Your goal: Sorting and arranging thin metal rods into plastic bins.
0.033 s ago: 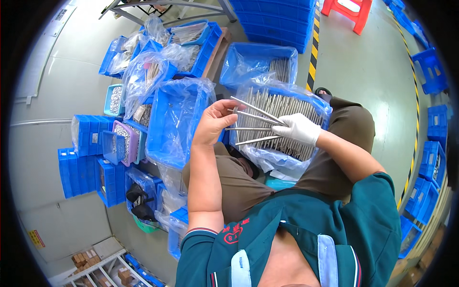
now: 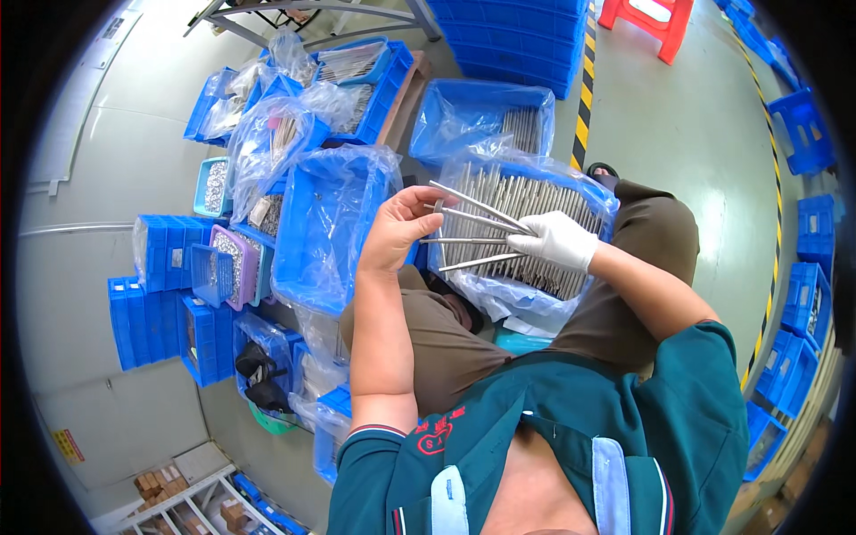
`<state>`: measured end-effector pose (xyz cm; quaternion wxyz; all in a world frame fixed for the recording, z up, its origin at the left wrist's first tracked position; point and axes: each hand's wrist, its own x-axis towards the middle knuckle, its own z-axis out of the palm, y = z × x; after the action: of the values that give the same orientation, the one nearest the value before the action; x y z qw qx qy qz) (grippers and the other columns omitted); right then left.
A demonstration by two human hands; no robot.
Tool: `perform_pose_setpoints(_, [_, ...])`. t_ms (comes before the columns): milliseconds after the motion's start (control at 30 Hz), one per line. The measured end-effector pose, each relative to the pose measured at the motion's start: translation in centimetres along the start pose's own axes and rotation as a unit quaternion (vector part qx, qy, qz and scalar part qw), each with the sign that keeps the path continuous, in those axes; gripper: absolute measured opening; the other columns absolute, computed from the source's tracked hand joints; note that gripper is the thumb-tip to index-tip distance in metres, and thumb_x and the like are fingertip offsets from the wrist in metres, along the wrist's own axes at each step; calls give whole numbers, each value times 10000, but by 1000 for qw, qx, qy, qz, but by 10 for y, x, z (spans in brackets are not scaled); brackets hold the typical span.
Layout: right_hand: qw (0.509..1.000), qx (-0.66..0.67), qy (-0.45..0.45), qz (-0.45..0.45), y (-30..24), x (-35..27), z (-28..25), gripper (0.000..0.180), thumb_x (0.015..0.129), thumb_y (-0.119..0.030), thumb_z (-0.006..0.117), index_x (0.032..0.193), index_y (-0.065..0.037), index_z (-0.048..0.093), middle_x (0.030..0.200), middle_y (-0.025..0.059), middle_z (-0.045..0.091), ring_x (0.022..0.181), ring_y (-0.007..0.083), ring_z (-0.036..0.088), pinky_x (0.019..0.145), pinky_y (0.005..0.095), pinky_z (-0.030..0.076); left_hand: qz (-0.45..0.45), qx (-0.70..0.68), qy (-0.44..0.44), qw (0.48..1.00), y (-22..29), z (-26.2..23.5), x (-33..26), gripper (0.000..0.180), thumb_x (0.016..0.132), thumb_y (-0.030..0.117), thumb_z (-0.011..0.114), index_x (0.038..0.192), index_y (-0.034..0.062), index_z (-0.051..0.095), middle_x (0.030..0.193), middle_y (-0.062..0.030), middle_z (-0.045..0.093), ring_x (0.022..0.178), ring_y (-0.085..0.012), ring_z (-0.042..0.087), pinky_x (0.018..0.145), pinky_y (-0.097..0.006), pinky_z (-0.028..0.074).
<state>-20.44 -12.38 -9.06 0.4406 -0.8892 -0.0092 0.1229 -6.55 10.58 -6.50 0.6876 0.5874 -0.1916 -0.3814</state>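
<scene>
Several slim metal rods [image 2: 474, 240] fan out from my right hand [image 2: 560, 242], which wears a white glove and is closed round their right ends. My bare left hand [image 2: 401, 227] is at the left ends of the upper rods. Its thumb and fingertips close on a small round piece [image 2: 439, 206] at the end of one rod; what this piece is, I cannot make out. Below the hands stands a plastic-lined blue crate [image 2: 609, 198] packed with rows of similar metal rods [image 2: 535, 198], between my knees.
A lined blue crate [image 2: 308, 227] stands to the left, another with rods [image 2: 428, 120] beyond. Small-part baskets [image 2: 249, 267], bagged rods [image 2: 283, 134] and stacked blue crates [image 2: 147, 321] crowd the left. A red stool [image 2: 664, 36] stands far right, past striped floor tape [image 2: 584, 98].
</scene>
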Motion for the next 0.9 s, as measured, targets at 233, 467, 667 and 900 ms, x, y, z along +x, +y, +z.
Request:
perform_pose_setpoints(233, [997, -79, -1, -10, 11, -3, 2, 379, 875, -422, 530, 877, -53, 617, 762, 195, 617, 744, 375, 609, 669, 445, 470, 50, 106, 183, 976, 10, -21, -5, 268, 848, 189, 654, 1021, -11, 617, 899, -106, 675, 874, -154, 619, 834, -284, 454])
perform_pose_setpoints(467, [997, -48, -49, -19, 1, 1, 5, 407, 884, -440, 503, 910, -51, 618, 780, 210, 615, 763, 392, 599, 682, 447, 464, 17, 42, 85, 995, 4, -5, 4, 273, 860, 224, 647, 998, -11, 642, 882, -95, 668, 850, -149, 618, 832, -270, 447])
perform_pose_setpoints(667, [997, -49, -56, -15, 6, 2, 5, 419, 887, -436, 506, 931, -36, 621, 786, 211, 613, 761, 373, 606, 697, 425, 466, 5, 23, 54, 998, 1, -10, 3, 267, 838, 180, 668, 1021, -12, 632, 935, -101, 671, 882, -138, 617, 816, -258, 453])
perform_pose_setpoints(900, [989, 64, -127, 33, -1, -2, 2, 417, 892, -400, 520, 916, 7, 614, 766, 216, 590, 721, 340, 592, 694, 384, 456, -27, 11, 3, 1000, -4, 3, 4, 248, 807, 56, 667, 1043, -4, 619, 971, -106, 669, 894, -129, 607, 781, -238, 464])
